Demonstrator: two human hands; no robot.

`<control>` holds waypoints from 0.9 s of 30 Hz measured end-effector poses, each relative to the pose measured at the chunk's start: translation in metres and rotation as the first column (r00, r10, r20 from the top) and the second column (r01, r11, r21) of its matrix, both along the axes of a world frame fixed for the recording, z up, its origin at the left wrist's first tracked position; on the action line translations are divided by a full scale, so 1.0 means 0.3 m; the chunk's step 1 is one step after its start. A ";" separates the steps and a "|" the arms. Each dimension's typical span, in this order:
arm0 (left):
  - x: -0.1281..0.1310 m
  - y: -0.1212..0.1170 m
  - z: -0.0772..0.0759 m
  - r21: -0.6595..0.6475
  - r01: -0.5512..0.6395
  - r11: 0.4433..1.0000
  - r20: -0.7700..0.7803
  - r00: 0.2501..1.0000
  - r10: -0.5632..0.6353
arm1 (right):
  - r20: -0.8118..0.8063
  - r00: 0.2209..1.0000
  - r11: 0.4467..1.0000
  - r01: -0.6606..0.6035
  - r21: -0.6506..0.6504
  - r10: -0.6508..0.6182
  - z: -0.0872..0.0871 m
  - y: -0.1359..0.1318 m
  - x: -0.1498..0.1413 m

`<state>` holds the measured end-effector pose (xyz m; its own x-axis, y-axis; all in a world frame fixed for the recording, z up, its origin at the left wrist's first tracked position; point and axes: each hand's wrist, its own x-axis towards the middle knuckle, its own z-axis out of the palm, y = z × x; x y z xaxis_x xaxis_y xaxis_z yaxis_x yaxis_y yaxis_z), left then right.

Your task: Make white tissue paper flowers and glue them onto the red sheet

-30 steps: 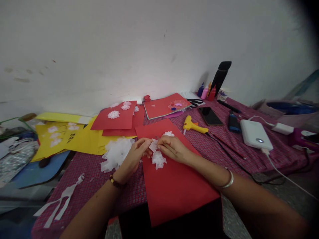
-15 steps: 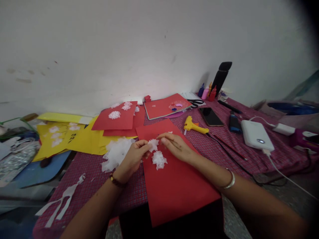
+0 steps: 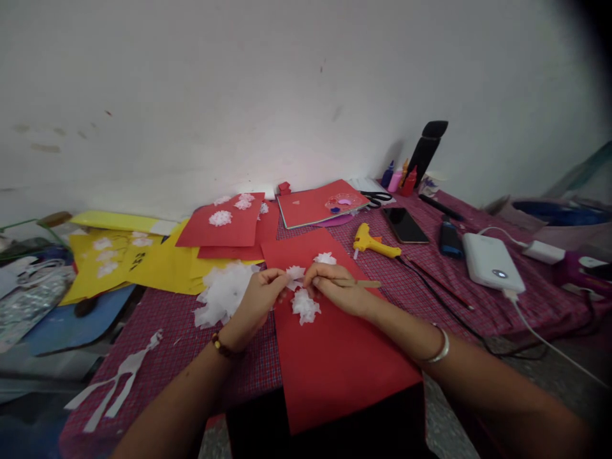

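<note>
My left hand (image 3: 262,294) pinches a small ruffled white paper flower (image 3: 295,274) between thumb and fingertips. My right hand (image 3: 335,290) is closed at the flower's right side, its fingertips curled down. A thin tan stick (image 3: 367,284) juts out to the right from its grip; the other end is hidden. Both hands are over a red paper sheet (image 3: 344,370). Just below the held piece, a second white paper flower (image 3: 306,307) lies on the sheet, and another white flower (image 3: 325,258) shows behind my right hand. Crumpled white paper pieces (image 3: 222,293) lie left of my left hand.
A yellow glue gun (image 3: 370,242) with a black cord rests to the right, near a phone (image 3: 405,224) and a white power bank (image 3: 492,260). Scissors (image 3: 377,196) lie behind. Yellow sheets (image 3: 167,264) and red flower-covered sheets (image 3: 234,233) are at the left.
My right fingers, apart before, have curled in to the held flower, and a tan stick now shows across that hand. The white flower behind it is more exposed. My left hand keeps its pinch.
</note>
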<state>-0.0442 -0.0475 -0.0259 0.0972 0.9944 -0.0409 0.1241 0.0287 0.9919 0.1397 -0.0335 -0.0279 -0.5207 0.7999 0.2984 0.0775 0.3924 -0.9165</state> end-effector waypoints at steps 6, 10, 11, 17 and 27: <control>0.005 -0.003 0.002 0.009 0.002 1.000 0.019 1.000 -0.002 | 0.036 0.999 1.000 0.008 -0.004 -0.008 0.007 -0.002 -0.003; 0.002 0.001 0.005 -0.079 0.017 0.997 0.238 0.971 0.003 | -0.024 1.000 1.000 0.002 -0.019 -0.002 0.005 0.000 -0.001; 0.000 0.004 0.005 -0.122 0.045 0.991 0.317 0.948 -0.004 | -0.057 0.998 1.000 -0.009 -0.023 0.007 0.005 0.001 0.000; -0.007 0.003 0.008 -0.124 0.189 0.974 0.416 0.901 -0.122 | -0.210 0.976 0.990 -0.076 -0.119 0.050 0.021 0.003 -0.003; 0.011 -0.005 0.007 0.031 0.058 0.998 0.315 0.947 -0.065 | -0.428 0.902 0.899 -0.235 -0.369 0.060 0.000 0.012 -0.017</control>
<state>-0.0410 -0.0491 -0.0239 0.1623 0.9865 0.0231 -0.1943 0.0090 0.9809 0.1346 -0.0299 -0.0278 -0.5496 0.8171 0.1741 -0.3545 -0.0394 -0.9342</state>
